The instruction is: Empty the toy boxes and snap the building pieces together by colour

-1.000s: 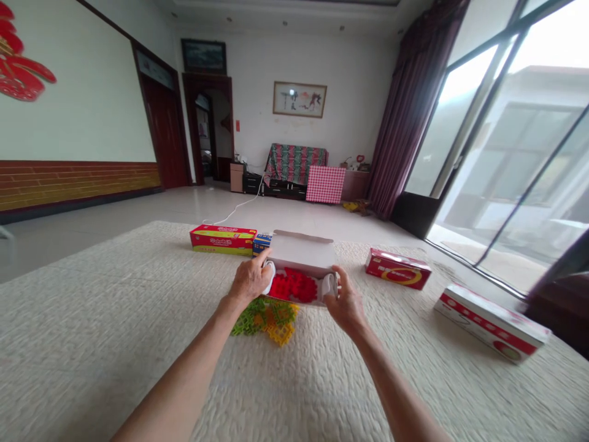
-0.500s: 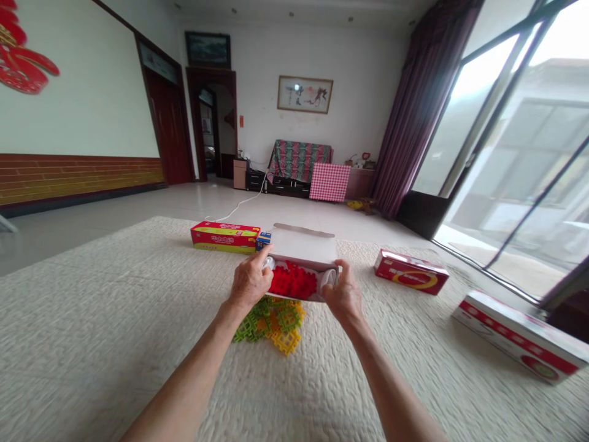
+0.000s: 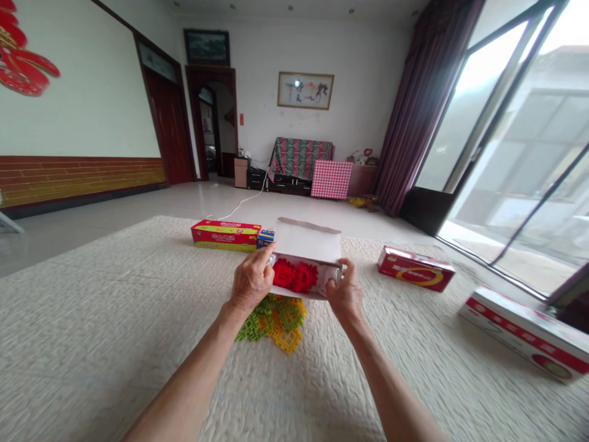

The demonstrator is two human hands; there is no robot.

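Note:
Between my two hands is a white cardboard box (image 3: 307,240) with its lid flap raised at the far side. Inside it lie red toothed plastic pieces (image 3: 294,275), with white wrapping at the ends. My left hand (image 3: 254,276) grips the box's left end, thumb and fingers at its edge. At the right end, my right hand (image 3: 345,287) is closed on the box wall, fingers over the outer corner. Just below the box, green interlocking plastic pieces (image 3: 254,325) and yellow ones (image 3: 288,337) lie in a pile, partly hidden by the box and my left arm.
A red and yellow-green carton (image 3: 225,236) lies behind to the left, beside a small blue box (image 3: 265,238). To the right are a dark red carton (image 3: 414,269) and a white-and-red carton (image 3: 524,331). All sit on a cream textured cover (image 3: 138,319).
The box has tilted slightly and shifted a little to the right in my hands. The red pieces inside have settled, and both hands keep their hold.

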